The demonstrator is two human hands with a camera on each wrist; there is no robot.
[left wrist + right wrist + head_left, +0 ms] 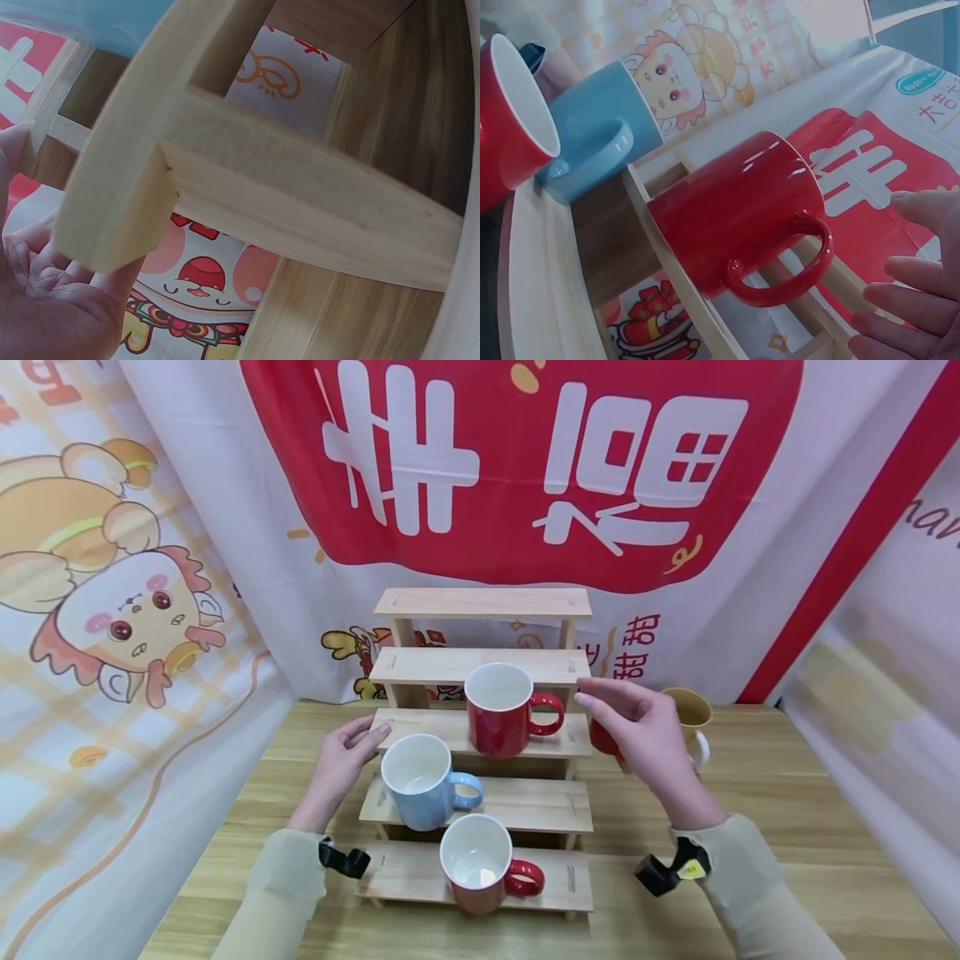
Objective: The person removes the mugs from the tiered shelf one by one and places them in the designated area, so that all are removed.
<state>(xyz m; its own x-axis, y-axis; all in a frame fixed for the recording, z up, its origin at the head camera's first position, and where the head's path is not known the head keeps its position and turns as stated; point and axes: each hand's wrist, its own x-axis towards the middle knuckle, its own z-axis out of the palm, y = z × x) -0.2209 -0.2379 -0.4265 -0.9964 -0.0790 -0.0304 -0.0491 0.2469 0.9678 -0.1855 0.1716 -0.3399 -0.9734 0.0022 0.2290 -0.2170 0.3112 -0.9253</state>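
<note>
A light wooden stepped stand holds three mugs on separate steps. On its middle step is a red mug with a white inside and its handle to the right. A light blue mug sits one step lower, and another red mug is on the bottom step. My left hand holds the left end of the middle step, its thumb over the top. Right of the upper red mug, my right hand is held with fingers extended, a gap showing between fingertips and handle.
Behind my right hand, a partly hidden red mug and a yellow-brown mug stand on the wood-grain table. A printed cloth hangs close behind the stand and along both sides.
</note>
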